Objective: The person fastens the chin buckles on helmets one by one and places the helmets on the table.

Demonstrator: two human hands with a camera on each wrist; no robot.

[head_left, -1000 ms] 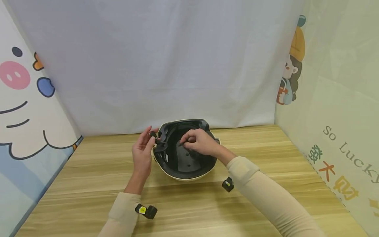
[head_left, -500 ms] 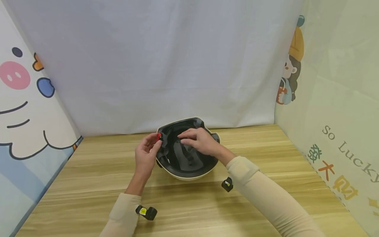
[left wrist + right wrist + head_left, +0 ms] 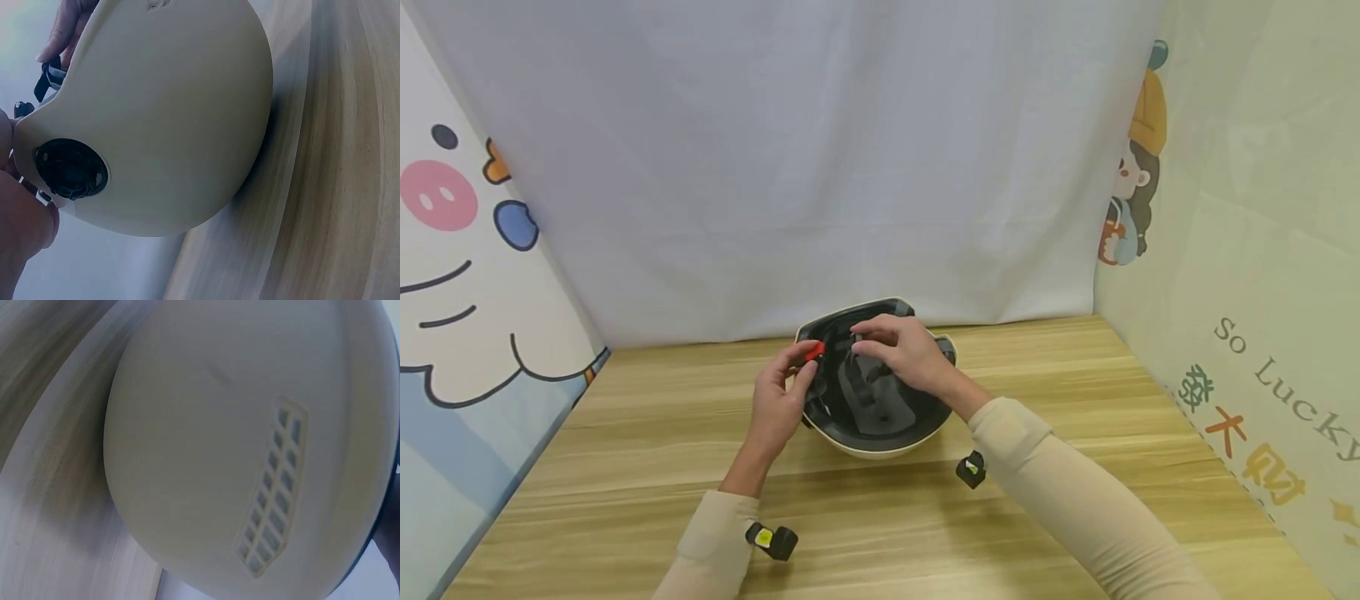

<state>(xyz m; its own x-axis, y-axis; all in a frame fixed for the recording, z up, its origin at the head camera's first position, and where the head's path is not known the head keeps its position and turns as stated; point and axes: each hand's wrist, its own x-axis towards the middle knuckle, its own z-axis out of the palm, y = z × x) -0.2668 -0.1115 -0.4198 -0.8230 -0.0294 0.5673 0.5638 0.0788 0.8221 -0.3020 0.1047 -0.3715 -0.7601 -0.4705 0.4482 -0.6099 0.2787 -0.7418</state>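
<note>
A cream helmet [image 3: 868,454] lies upside down on the table, its black lining [image 3: 880,417] facing up. Over its left rim, my left hand [image 3: 778,400] pinches a small red buckle [image 3: 815,351] between thumb and fingertips. My right hand [image 3: 910,354] reaches over the right side and pinches the dark end of a chin strap [image 3: 857,339] above the lining. In the left wrist view, the smooth shell [image 3: 181,112] carries a round black pivot [image 3: 71,169], and the strap end [image 3: 50,78] shows beneath the right fingers. The right wrist view shows a vent grille [image 3: 272,490] in the shell.
The wood-grain table [image 3: 647,433] extends around the helmet. A pale curtain [image 3: 850,167] hangs right behind it, and printed panels [image 3: 1247,275] stand on both sides. Small black wrist cameras [image 3: 772,540] stick out from the sleeves.
My left hand has moved right and inward over the rim, and the red buckle has come into sight in its fingers. My right hand has risen slightly with the strap. The helmet has turned a little.
</note>
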